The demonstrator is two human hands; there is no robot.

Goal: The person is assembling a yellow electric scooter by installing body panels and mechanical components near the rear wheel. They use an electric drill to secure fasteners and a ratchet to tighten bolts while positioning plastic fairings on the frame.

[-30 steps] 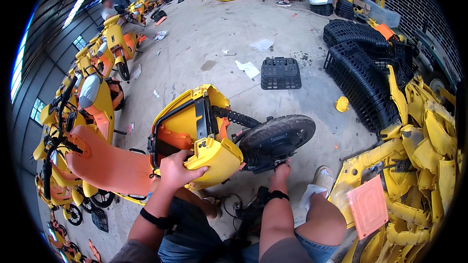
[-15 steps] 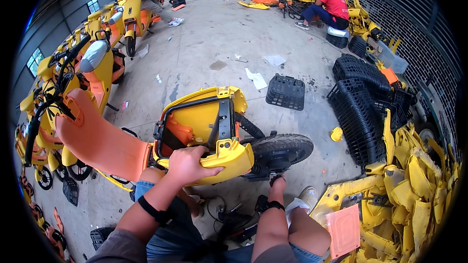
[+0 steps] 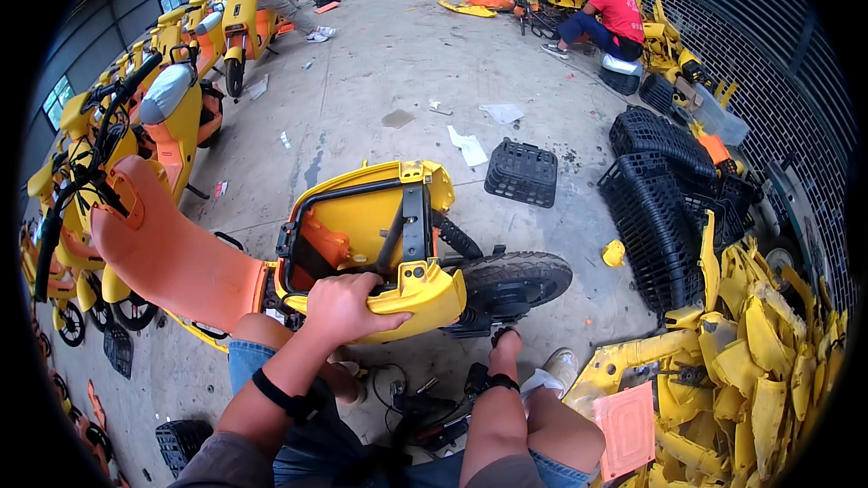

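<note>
Head view. Scooter (image 3: 411,287) directly in front of the person, orange footboard (image 3: 199,262) running off left, rear wheel (image 3: 533,278) to the right. Seat area gapes open, ringed by a black tube frame (image 3: 348,188).

Left hand (image 3: 346,310) on the near rim of the yellow tail panel (image 3: 430,300): fingers bent over the edge, thumb along the outer face, grip closed on it. Most of the panel lies to the hand's right, the open seat area just beyond.

Right hand (image 3: 505,343) lower, at the near side of the wheel, by the hub. Fingers small and partly hidden; cannot tell how far open, or whether they hold anything. Tail panel lies up and left of this hand.

Floor between the feet: black gear (image 3: 420,400) with a cable, kind unclear. To the right, an orange panel (image 3: 626,432) against a heap of yellow panels (image 3: 764,343). Past the wheel, a black crate (image 3: 523,172); more crates (image 3: 653,226) stacked right of it. Co-worker in a red shirt (image 3: 619,16) sits farther off.
</note>
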